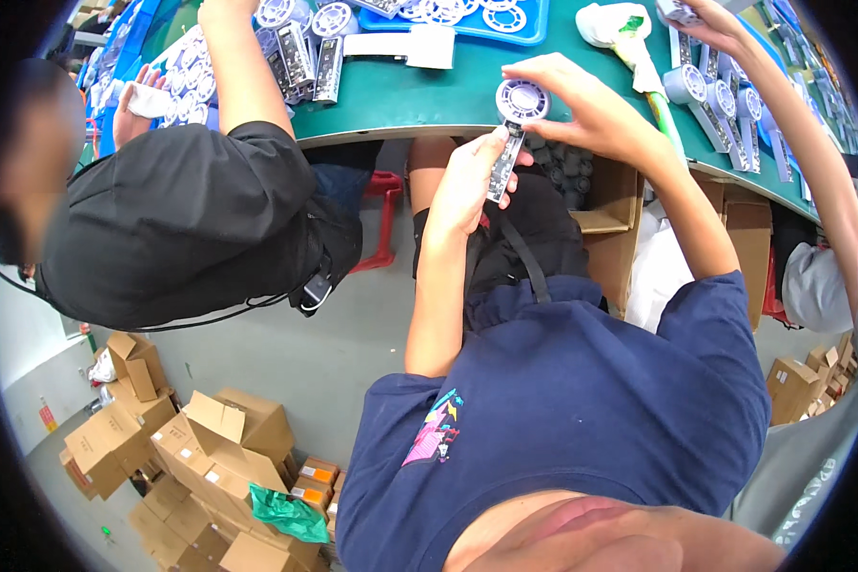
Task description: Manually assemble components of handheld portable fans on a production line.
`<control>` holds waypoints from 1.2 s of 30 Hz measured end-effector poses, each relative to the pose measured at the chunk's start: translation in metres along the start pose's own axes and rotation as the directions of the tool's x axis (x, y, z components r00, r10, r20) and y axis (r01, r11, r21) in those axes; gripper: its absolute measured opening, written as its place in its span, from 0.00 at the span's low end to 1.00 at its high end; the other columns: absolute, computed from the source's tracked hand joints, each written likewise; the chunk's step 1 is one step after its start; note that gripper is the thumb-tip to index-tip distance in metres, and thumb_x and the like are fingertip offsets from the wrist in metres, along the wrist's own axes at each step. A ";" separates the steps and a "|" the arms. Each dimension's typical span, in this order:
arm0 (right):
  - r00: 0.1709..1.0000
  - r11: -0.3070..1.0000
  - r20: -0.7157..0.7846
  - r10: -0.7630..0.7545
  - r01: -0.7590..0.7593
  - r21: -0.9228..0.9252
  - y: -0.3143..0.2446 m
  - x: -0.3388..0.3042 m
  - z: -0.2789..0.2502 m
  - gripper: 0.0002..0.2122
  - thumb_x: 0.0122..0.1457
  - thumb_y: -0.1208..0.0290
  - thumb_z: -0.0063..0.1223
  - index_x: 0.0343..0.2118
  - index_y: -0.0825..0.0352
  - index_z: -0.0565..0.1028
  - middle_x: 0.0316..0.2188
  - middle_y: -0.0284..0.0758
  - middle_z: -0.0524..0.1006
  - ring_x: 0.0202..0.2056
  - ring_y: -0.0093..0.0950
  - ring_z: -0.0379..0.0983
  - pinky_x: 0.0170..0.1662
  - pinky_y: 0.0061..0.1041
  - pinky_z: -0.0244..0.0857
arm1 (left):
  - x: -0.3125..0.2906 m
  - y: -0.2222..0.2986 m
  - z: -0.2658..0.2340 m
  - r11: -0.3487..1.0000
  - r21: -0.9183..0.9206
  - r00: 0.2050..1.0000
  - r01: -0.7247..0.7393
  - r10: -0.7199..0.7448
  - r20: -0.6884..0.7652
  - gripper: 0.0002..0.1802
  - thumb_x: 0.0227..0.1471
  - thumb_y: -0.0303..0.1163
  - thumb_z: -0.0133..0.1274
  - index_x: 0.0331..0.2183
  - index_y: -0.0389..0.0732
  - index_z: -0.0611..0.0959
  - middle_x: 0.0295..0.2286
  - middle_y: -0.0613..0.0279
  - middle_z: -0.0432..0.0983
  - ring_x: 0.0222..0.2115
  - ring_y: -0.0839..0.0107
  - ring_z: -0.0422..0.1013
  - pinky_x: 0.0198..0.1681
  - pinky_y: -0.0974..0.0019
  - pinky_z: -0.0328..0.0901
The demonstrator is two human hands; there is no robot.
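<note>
A small handheld fan, with a round pale-lilac head and an open handle showing a dark circuit board, is held up at the table's front edge. My left hand is closed around its handle, thumb on top. Curved about the fan's head is my right hand, with forefinger at the far rim and thumb at the near rim. Further left on the table, several similar fan bodies lie with circuit boards exposed. A pale flat plastic piece rests beside them.
A blue tray of round fan grilles stands at the back. To the right lie a white-wrapped bundle and more fans. Co-workers sit on both sides. Under the table is a carton of dark parts; cartons are piled behind left.
</note>
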State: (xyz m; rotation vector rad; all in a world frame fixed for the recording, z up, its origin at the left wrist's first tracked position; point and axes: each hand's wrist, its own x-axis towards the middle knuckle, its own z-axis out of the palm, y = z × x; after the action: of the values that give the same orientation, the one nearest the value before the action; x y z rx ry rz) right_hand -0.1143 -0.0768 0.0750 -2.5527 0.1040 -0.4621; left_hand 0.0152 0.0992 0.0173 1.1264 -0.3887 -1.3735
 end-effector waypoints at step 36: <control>0.825 0.856 -0.504 0.257 -0.436 -0.278 0.034 -0.041 -0.017 0.22 0.58 0.65 0.61 0.52 0.70 0.72 0.45 0.46 0.75 0.49 0.42 0.72 0.54 0.35 0.64 | 0.015 0.020 -0.002 0.938 0.331 0.994 0.104 -0.106 -0.012 0.26 0.63 0.54 0.48 0.36 0.37 0.78 0.21 0.66 0.74 0.15 0.82 0.67 0.16 0.77 0.62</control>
State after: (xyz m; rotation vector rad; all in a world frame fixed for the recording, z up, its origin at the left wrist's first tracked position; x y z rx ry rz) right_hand -0.1576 -0.1074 0.0583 -2.6484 0.9120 -0.9555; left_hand 0.0314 0.0828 0.0271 1.4367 -0.5880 -1.4395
